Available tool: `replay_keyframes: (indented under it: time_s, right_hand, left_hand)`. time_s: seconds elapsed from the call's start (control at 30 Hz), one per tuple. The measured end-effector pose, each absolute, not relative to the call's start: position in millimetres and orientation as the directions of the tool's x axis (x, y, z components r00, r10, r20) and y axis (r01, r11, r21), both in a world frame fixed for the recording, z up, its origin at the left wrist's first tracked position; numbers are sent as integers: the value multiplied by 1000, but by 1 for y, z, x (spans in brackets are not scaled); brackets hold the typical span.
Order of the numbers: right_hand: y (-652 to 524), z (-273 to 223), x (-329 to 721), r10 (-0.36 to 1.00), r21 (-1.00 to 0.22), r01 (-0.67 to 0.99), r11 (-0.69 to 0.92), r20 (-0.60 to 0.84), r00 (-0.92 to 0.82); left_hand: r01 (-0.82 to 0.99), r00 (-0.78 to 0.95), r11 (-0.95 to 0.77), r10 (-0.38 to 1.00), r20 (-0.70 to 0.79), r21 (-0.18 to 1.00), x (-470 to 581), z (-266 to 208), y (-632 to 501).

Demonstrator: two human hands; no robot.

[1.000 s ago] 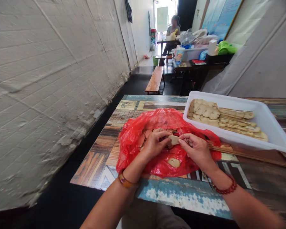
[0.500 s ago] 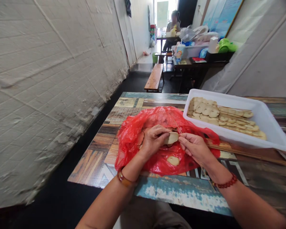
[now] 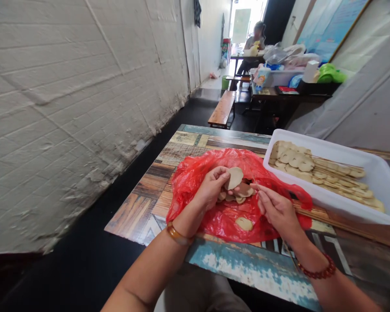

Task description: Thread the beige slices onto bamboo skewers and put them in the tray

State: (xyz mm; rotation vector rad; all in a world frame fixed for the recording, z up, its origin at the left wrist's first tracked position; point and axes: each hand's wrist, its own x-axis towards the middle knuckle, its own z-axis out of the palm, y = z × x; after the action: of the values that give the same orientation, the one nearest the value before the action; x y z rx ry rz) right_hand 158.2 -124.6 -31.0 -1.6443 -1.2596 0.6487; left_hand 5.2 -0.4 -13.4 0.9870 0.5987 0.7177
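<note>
Between the thumb and fingers of my left hand [image 3: 211, 188] is a pale, thin round slice [image 3: 235, 178], perhaps potato, tilted with its flat face showing. My right hand [image 3: 276, 210] pinches a thin skewer [image 3: 291, 255], whose lower end shows below the palm; its tip points near the slice but looks apart from it. Both hands are over a crumpled red plastic bag [image 3: 190, 177]. More slices [image 3: 242, 198] lie heaped in the bag's opening, partly hidden by my left hand. A single loose slice [image 3: 244, 223] rests on the bag closer to me.
At the right, a white plastic tub [image 3: 385, 173] holds rows of skewered slices [image 3: 295, 157]. Loose skewers [image 3: 338, 222] lie on the patterned table [image 3: 133, 203] beside it. Beyond are a wooden bench [image 3: 223, 106], a cluttered table with a paper cup [image 3: 262, 78], and a seated person [image 3: 255, 41].
The slice in my left hand has come away from my right fingers and been raised, turning its broad face into view. The whole view has shifted left.
</note>
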Motion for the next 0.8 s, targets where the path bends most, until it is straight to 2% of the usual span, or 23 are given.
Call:
replay_keyframes:
  time_s: [0.17, 0.43, 0.8]
  right_hand:
    - [-130, -28, 150, 945, -862, 507, -2, 164, 282]
    - [-128, -29, 149, 893, -737, 647, 195, 407, 193]
    - [-129, -30, 147, 897, -719, 670, 185, 402, 183]
  left_hand:
    - [-231, 644, 359, 753, -135, 904, 2, -11, -1]
    - [-196, 604, 290, 788, -118, 937, 0, -12, 0]
    - [-235, 569, 255, 819, -80, 938, 0, -11, 0]
